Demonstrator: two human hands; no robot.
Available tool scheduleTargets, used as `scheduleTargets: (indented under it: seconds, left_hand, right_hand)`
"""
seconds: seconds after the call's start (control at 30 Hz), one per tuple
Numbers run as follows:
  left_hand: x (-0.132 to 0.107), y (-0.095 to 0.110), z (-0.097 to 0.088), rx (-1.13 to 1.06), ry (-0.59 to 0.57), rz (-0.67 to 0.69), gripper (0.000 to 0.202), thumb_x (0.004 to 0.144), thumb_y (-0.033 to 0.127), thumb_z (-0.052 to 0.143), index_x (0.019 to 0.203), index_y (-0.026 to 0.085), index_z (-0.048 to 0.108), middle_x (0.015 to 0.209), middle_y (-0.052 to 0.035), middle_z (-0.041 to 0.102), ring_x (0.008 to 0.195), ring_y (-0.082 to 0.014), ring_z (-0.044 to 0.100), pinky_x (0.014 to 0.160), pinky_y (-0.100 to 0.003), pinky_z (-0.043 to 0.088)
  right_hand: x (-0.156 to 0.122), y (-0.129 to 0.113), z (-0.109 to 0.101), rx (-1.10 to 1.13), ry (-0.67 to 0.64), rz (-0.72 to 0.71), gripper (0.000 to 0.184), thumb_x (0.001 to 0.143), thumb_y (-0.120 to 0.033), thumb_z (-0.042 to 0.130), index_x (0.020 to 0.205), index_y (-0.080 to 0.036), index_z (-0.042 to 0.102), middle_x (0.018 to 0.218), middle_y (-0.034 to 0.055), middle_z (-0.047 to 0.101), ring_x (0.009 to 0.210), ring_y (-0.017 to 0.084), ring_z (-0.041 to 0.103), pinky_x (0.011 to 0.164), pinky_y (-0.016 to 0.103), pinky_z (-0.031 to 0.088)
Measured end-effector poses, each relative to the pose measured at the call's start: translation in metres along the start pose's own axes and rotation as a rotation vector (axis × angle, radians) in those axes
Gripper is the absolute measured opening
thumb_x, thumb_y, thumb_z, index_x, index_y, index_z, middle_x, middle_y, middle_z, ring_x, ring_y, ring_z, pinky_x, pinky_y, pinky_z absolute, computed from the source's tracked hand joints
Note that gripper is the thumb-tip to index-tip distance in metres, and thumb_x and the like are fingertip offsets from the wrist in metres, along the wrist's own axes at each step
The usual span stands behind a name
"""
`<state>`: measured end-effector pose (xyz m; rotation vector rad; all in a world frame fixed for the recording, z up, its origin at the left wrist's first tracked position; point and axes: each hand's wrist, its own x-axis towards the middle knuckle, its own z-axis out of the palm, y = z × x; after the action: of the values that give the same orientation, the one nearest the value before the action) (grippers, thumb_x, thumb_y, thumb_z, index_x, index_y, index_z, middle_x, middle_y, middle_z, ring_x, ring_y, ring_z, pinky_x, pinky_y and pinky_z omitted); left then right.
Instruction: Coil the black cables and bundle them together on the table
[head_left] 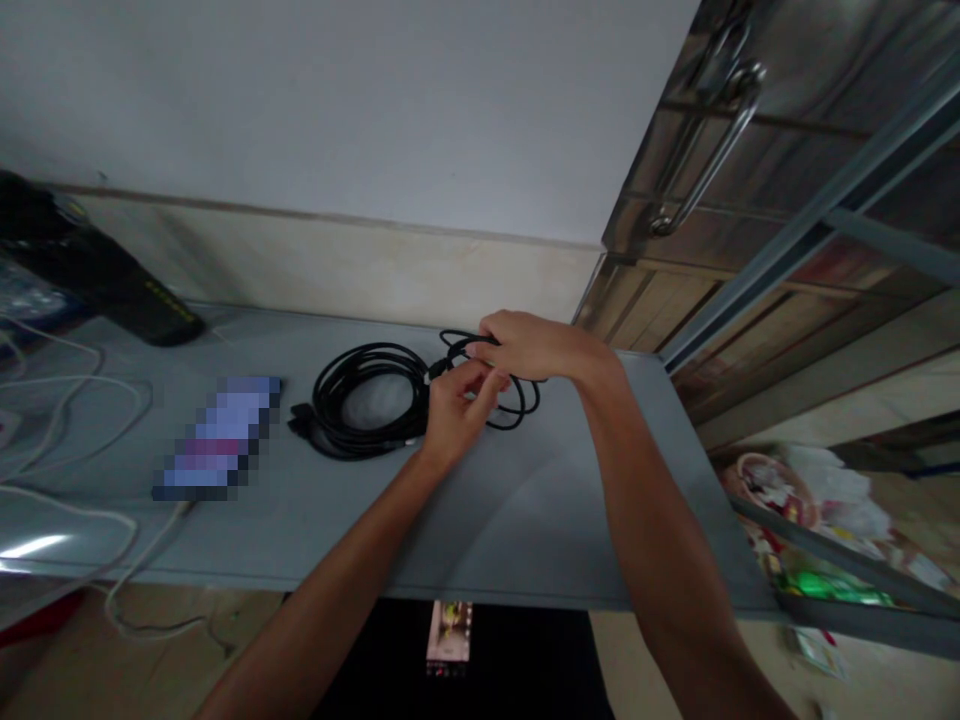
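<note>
A coiled black cable (pixel 328 400) lies on the grey shelf (pixel 540 520), with a black plug end (pixel 301 420) sticking out at its left side. My left hand (pixel 459 405) is closed in a pinch on the cable at the coil's right edge. Just above and to the right, my right hand (pixel 531 345) bends over from the far side, its fingers closed on the same cable. Loose loops of cable (pixel 517 420) hang out to the right under my hands. My fingers partly hide the spot where they grip.
A phone (pixel 221 435) with a blurred screen lies left of the coil, a white charging cord (pixel 150 550) running from it. Beyond it lies a black umbrella-like object (pixel 112 275). A wall (pixel 375 260) backs the shelf. A metal post (pixel 750 280) rises at right, above a bin (pixel 776 480) of rubbish.
</note>
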<state>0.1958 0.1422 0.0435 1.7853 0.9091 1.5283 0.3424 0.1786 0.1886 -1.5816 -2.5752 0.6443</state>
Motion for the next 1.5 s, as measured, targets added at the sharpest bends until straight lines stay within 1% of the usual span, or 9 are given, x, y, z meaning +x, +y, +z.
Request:
scheduleTargets:
  seconds: [0.1, 0.2, 0.3, 0.6, 0.77, 1.03, 1.23, 1.37, 1.5]
  left_hand:
    - [0.002, 0.005, -0.005, 0.131, 0.173, 0.165, 0.035, 0.11, 0.047, 0.075, 0.087, 0.022, 0.069, 0.077, 0.0003, 0.066, 0.068, -0.015, 0.06, 0.069, -0.031, 0.052]
    - [0.007, 0.006, -0.012, 0.314, 0.311, 0.305, 0.028, 0.107, 0.049, 0.079, 0.118, 0.024, 0.074, 0.11, -0.0085, 0.075, 0.103, -0.0256, 0.07, 0.095, -0.043, 0.059]
    - [0.013, 0.001, -0.017, 0.419, 0.252, 0.352, 0.032, 0.111, 0.044, 0.073, 0.136, 0.024, 0.074, 0.133, -0.0134, 0.075, 0.129, -0.0311, 0.068, 0.115, -0.052, 0.055]
    - [0.012, -0.011, -0.016, 0.361, 0.021, 0.323, 0.036, 0.118, 0.041, 0.061, 0.148, 0.021, 0.067, 0.146, -0.0162, 0.073, 0.138, -0.0297, 0.066, 0.122, -0.052, 0.053]
    - [0.01, -0.007, -0.015, 0.256, -0.053, 0.236, 0.035, 0.118, 0.046, 0.06, 0.141, 0.021, 0.066, 0.136, -0.0152, 0.077, 0.126, -0.0274, 0.072, 0.112, -0.045, 0.057]
    - [0.009, -0.003, -0.01, -0.075, -0.101, -0.022, 0.033, 0.114, 0.054, 0.068, 0.108, 0.022, 0.068, 0.079, 0.0017, 0.068, 0.071, -0.0152, 0.067, 0.071, -0.03, 0.053]
    - [0.014, 0.003, -0.004, -0.446, -0.066, -0.236, 0.041, 0.103, 0.062, 0.081, 0.097, 0.024, 0.066, 0.067, 0.0072, 0.051, 0.049, -0.01, 0.046, 0.045, -0.025, 0.042]
    - [0.019, 0.012, -0.009, -0.57, -0.006, -0.324, 0.042, 0.095, 0.058, 0.091, 0.092, 0.023, 0.067, 0.067, 0.0077, 0.047, 0.048, -0.0067, 0.035, 0.04, -0.02, 0.03]
    - [0.022, 0.021, -0.021, -0.686, -0.083, -0.436, 0.043, 0.089, 0.055, 0.096, 0.097, 0.023, 0.068, 0.065, 0.0104, 0.04, 0.045, -0.0045, 0.027, 0.038, -0.016, 0.024]
  right_hand:
    - [-0.002, 0.007, -0.003, 0.044, -0.01, -0.004, 0.04, 0.117, -0.035, 0.061, 0.08, -0.02, 0.063, 0.085, 0.01, 0.075, 0.073, 0.018, 0.063, 0.064, 0.031, 0.036]
    - [-0.007, 0.012, -0.008, 0.086, -0.046, -0.038, 0.04, 0.117, -0.032, 0.059, 0.079, -0.02, 0.062, 0.077, 0.0067, 0.073, 0.069, 0.016, 0.062, 0.064, 0.03, 0.037]
    - [-0.012, 0.014, -0.011, 0.081, -0.025, -0.051, 0.034, 0.114, -0.029, 0.062, 0.081, -0.02, 0.063, 0.072, 0.0036, 0.069, 0.065, 0.015, 0.06, 0.06, 0.03, 0.035]
    - [-0.017, 0.018, -0.011, 0.14, -0.023, 0.018, 0.051, 0.114, -0.057, 0.066, 0.081, -0.018, 0.07, 0.061, 0.0022, 0.063, 0.051, 0.014, 0.056, 0.053, 0.03, 0.036]
    - [-0.02, 0.014, -0.014, 0.119, -0.033, -0.008, 0.058, 0.114, -0.064, 0.063, 0.079, -0.019, 0.072, 0.057, 0.0005, 0.057, 0.052, 0.013, 0.047, 0.054, 0.032, 0.03]
    - [-0.022, 0.018, -0.016, 0.073, 0.014, -0.042, 0.065, 0.108, -0.072, 0.067, 0.07, -0.019, 0.069, 0.062, 0.0028, 0.058, 0.06, 0.015, 0.047, 0.055, 0.033, 0.027]
    - [-0.024, 0.013, -0.018, 0.078, 0.03, -0.023, 0.056, 0.111, -0.06, 0.069, 0.073, -0.019, 0.065, 0.063, 0.0016, 0.059, 0.058, 0.013, 0.049, 0.055, 0.032, 0.028]
    - [-0.025, 0.013, -0.019, 0.146, 0.001, -0.029, 0.047, 0.113, -0.052, 0.067, 0.078, -0.02, 0.064, 0.059, 0.0009, 0.062, 0.053, 0.014, 0.057, 0.053, 0.029, 0.034]
    - [-0.033, 0.014, -0.024, 0.228, -0.072, -0.034, 0.047, 0.112, -0.055, 0.069, 0.081, -0.021, 0.065, 0.057, 0.0008, 0.064, 0.05, 0.014, 0.059, 0.053, 0.028, 0.038]
